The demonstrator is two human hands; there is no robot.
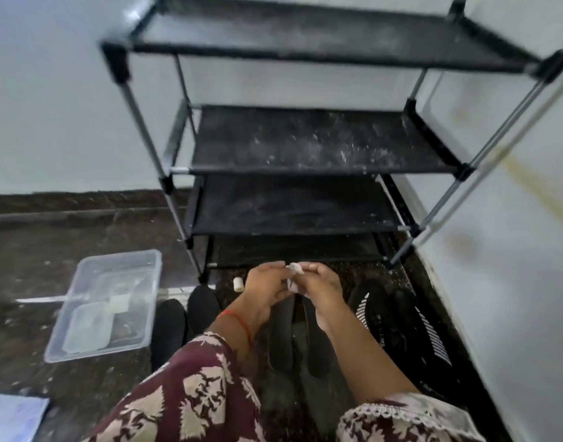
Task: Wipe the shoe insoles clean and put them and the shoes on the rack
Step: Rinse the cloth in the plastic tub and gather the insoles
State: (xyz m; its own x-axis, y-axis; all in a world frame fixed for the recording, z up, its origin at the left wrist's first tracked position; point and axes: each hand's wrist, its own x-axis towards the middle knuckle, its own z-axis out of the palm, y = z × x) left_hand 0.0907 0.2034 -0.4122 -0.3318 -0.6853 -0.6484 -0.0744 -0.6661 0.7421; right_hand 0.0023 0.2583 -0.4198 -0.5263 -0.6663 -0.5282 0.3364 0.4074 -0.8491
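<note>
Both hands pinching a small wipe over the insoles, in front of the rack.

I see my left hand point(267, 282) and right hand point(318, 282) meeting with fingers curled, each gripping the crumpled pale wipe point(293, 270) between them. Two dark insoles point(283, 333) lie side by side on the floor below the hands. Black shoes point(398, 317) rest right of them near the wall, another dark pair point(184, 317) left. The black rack point(318, 141) stands behind; a clear plastic tub point(107, 301) sits left.
</note>
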